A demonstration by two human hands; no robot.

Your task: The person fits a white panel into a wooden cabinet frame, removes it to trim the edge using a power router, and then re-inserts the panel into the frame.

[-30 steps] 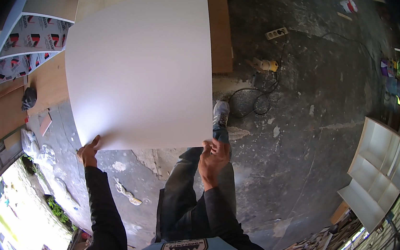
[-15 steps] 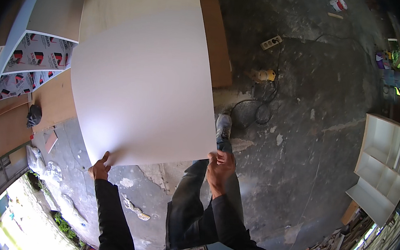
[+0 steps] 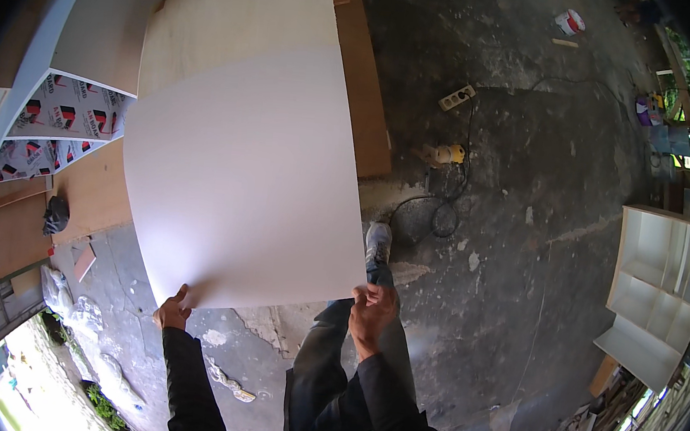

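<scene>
Sheet (image 3: 239, 189), white and smooth, at ten o'clock from view centre, pinched at near corners by left hand (image 3: 173, 312) at eight and right hand (image 3: 370, 319) at five. May slip askew or crease, if pulled unequally.

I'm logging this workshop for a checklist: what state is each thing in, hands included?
Left hand: gripping the sheet's near left corner
Right hand: gripping its near right corner
White sheet: spread out, overlapping a pale board
Yellow tool: on the floor, unheld; on or off unclear
White shelf unit: open-fronted
</scene>
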